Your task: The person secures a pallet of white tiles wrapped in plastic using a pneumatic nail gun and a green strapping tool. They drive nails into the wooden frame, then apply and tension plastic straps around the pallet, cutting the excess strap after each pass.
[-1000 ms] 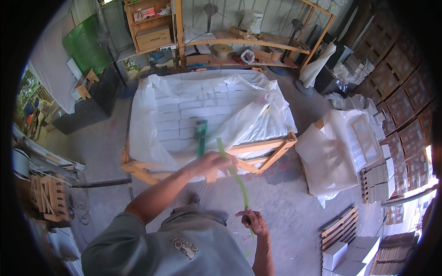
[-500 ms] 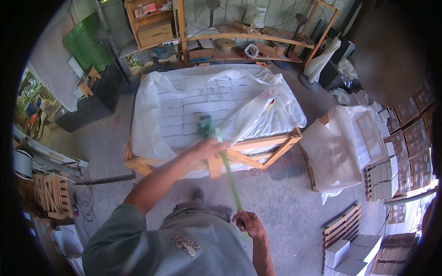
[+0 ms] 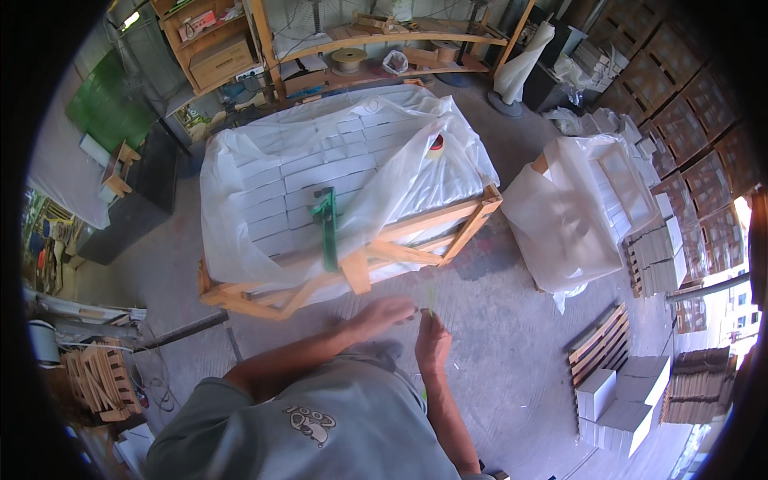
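Note:
In front of my body, above the floor, my left hand (image 3: pixel 387 313) and my right hand (image 3: pixel 433 342) are close together. My right fingers pinch a thin light-green strap (image 3: pixel 432 298), whose end shows above them. The left fingers are pressed together with their tips beside the strap; whether they hold anything is hidden. Beyond my hands is a wooden crate (image 3: pixel 358 270) filled with white boxes (image 3: pixel 324 172), partly covered by clear plastic sheeting (image 3: pixel 400 192). A green hand tool (image 3: pixel 329 232) with a long handle rests on the crate's near side.
A tape roll with a red core (image 3: pixel 437 145) lies on the sheeting. At right stand another plastic-covered load (image 3: pixel 572 216), a pallet (image 3: pixel 598 340) and white cartons (image 3: pixel 624 400). Shelves (image 3: pixel 384 40) line the back. Wood pieces (image 3: pixel 100 380) are stacked at left.
My left hand has come back from the crate's edge towards my right hand, which has risen. The long strap stretch between them is gone from view, and the green tool now lies free of my hand.

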Demonstrator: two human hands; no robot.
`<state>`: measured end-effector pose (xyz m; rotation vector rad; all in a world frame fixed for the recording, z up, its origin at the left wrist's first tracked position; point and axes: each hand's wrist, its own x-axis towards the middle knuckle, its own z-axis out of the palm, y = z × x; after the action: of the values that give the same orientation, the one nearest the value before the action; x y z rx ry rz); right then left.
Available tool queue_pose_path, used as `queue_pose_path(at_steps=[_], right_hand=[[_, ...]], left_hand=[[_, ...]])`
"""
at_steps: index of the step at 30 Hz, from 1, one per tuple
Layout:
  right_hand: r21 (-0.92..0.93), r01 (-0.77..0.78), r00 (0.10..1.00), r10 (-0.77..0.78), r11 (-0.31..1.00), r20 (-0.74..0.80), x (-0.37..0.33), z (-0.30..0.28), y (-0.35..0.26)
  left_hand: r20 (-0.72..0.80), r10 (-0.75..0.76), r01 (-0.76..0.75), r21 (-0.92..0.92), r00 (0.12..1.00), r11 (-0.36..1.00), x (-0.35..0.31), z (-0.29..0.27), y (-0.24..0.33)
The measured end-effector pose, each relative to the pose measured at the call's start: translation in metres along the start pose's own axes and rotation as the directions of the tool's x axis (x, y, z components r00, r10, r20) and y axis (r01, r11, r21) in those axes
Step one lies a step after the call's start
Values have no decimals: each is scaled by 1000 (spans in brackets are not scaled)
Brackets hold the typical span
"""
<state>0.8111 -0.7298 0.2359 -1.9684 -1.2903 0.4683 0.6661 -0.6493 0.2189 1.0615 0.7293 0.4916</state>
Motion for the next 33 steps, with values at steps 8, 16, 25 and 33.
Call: queue_pose_path(at_steps=[8, 16, 25, 33], right_hand=[[-58, 100, 994, -103, 993, -38, -2, 9, -14], [134, -42, 967, 7, 990, 255, -9, -7, -2], [460, -384, 870, 149, 801, 469, -6, -5, -5], [475, -431, 848, 164, 767, 504, -16, -22, -1]], left_hand=[[-187, 116, -139, -114, 975, 984, 4, 3, 41], [-39, 475, -340, 645, 879, 684, 5, -24, 44], [-97, 90, -73, 162, 991, 984, 14, -49, 43], [-159, 86, -97, -66, 984, 993, 10, -50, 53]])
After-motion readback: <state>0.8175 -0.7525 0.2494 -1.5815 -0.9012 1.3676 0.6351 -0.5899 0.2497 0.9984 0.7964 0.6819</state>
